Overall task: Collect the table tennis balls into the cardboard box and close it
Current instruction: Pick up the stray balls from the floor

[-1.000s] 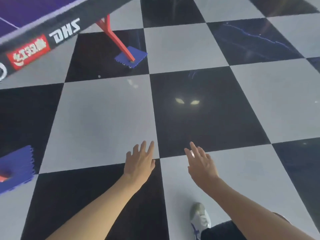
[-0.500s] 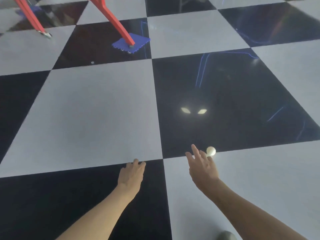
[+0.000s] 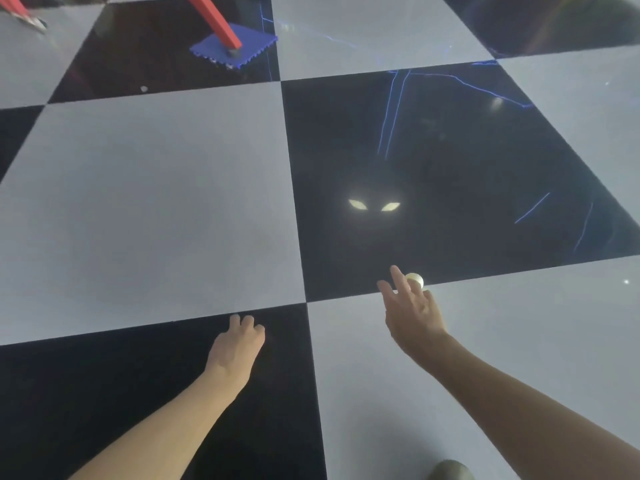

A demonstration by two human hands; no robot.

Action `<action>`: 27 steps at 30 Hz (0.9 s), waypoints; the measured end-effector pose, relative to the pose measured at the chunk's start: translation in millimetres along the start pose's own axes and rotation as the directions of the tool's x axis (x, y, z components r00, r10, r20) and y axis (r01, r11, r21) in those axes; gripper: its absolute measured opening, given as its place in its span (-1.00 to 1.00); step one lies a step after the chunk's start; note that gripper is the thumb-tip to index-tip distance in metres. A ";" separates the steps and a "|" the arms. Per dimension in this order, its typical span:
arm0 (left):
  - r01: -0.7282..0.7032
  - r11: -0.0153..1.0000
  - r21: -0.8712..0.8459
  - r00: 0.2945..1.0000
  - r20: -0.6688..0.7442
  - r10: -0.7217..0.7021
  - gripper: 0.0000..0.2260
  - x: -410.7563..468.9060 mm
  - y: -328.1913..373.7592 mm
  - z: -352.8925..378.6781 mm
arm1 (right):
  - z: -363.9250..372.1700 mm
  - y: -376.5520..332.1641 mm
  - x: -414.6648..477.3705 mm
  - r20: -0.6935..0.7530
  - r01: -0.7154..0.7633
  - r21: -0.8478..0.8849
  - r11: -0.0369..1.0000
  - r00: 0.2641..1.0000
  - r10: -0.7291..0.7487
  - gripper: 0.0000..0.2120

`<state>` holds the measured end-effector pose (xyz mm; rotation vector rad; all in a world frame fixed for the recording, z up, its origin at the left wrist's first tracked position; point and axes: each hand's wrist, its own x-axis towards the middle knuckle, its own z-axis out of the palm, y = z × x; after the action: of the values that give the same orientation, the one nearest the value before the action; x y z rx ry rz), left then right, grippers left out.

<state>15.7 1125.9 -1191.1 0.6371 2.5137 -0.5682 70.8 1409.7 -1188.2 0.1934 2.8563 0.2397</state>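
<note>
Nearest the camera, at the bottom edge, the rounded toe of a shoe point(image 3: 450, 470) shows on a pale tile of the floor point(image 3: 145, 202), which is laid in large black and pale grey squares.

Both forearms extend forward from the lower corners. The left hand point(image 3: 237, 344) is over a black tile, back of the hand up, fingers curled downward into a loose, narrow bend; nothing is seen in it, though the palm side is hidden from view. Whether its fingertips touch the floor cannot be told.

The right hand point(image 3: 414, 315) is over the adjoining pale tile, fingers spread wide and pointing forward, holding nothing. Its fingertips reach the seam between the pale tile and the black tile beyond.

Task item — one white table tennis ball point(image 3: 415, 280) sits at that seam, just past the right fingertips. One finger overlaps the ball's left edge in the view; whether it touches the ball cannot be told.

Beyond the ball, the black tile carries two bright reflected light patches point(image 3: 374, 205) and thin blue veining.

Farthest — at the top left, a slanted red leg point(image 3: 214, 19) ends on a blue mat square point(image 3: 211, 51) set on a black tile. A second red leg tip point(image 3: 20, 13) shows at the top-left corner.
</note>
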 end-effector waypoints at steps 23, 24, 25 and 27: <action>-0.220 0.973 -0.066 0.951 -0.235 0.199 -0.54 1.4 35.0 -32.3 | 11.4 23.9 20.2 0.213 -0.052 -0.231 0.971 0.972 0.103 -0.60; -0.216 0.974 -0.064 0.949 -0.247 0.194 -0.55 0.1 34.5 -36.5 | 5.4 23.6 19.3 0.208 -0.043 -0.255 0.966 0.973 0.098 -0.61; -0.208 0.976 -0.063 0.949 -0.255 0.186 -0.56 -1.3 33.8 -41.7 | -0.9 22.5 19.5 0.204 -0.035 -0.267 0.963 0.975 0.092 -0.61; -0.175 0.983 -0.054 0.948 -0.278 0.153 -0.58 -9.3 26.4 -60.2 | -25.8 16.4 20.0 0.171 -0.040 -0.265 0.963 0.981 0.088 -0.64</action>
<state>16.0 1173.8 -1145.1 0.9409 2.6852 -0.3379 46.4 1425.0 -1165.8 0.2410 2.6079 0.5765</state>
